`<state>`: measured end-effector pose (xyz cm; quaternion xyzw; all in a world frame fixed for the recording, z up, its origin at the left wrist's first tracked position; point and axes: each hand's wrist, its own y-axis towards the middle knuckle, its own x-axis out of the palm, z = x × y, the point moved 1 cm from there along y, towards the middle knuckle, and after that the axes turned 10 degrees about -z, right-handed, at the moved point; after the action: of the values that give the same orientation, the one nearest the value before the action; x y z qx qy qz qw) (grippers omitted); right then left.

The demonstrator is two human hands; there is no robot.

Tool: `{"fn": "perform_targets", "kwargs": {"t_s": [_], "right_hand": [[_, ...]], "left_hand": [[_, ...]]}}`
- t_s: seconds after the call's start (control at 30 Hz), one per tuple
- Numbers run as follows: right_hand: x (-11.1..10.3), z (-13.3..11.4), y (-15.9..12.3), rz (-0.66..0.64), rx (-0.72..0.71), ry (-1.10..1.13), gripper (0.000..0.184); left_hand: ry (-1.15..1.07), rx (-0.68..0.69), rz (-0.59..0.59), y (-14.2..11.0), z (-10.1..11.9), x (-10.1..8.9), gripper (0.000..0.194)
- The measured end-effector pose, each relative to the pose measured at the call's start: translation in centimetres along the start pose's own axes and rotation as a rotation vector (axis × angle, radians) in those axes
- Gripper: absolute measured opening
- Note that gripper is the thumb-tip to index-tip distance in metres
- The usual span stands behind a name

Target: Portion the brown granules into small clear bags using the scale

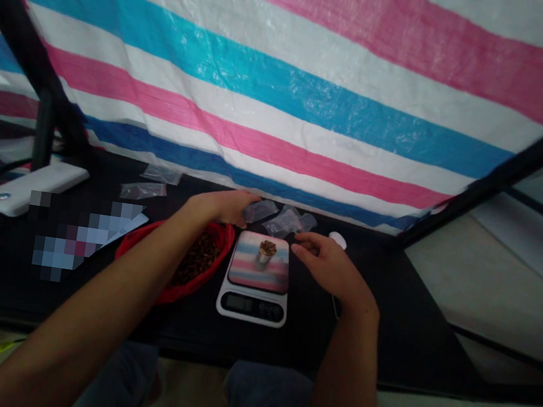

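Observation:
My left hand reaches over a red-rimmed bowl of small brown pieces. Its fingers and thumb are apart at the edge of a small clear plastic bag; whether they touch it is hard to tell. A white kitchen scale with a shiny top plate lies between my hands. On the plate stands a small metal cup, heaped with similar brown pieces. By the scale's right back corner, my right hand has its fingers loosely bent and apart, with nothing visible in them.
More clear bags lie behind the scale, others at the back left. A white round object is beyond my right hand. On the left are a long white device and a partly blurred sheet. A striped plastic sheet hangs behind the black table.

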<state>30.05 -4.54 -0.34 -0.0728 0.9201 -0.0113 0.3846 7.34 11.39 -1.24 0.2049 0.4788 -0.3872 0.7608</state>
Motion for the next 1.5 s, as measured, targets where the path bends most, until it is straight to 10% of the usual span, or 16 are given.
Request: {"fn": "perform_targets", "kwargs": {"t_s": [0.23, 0.5, 0.8, 1.5], "right_hand": [[-0.3, 0.3, 0.0, 0.004, 0.016, 0.014, 0.025], [1.0, 0.6, 0.4, -0.097, 0.002, 0.102, 0.034], [3.2, -0.2, 1.9, -0.165, 0.011, 0.140, 0.047], [3.7, -2.2, 2.1, -0.195, -0.191, 0.015, 0.030]], "left_hand": [[-0.043, -0.006, 0.026, 0.5, -1.7, 0.3, 0.052], [-0.135, 0.011, 0.359, -6.9, 4.1, -4.0, 0.061], [-0.130, -0.097, 0.181, -12.2, 3.5, 3.4, 0.065], [-0.217, -0.054, 0.189, -10.9, 4.0, 5.5, 0.076]]}}
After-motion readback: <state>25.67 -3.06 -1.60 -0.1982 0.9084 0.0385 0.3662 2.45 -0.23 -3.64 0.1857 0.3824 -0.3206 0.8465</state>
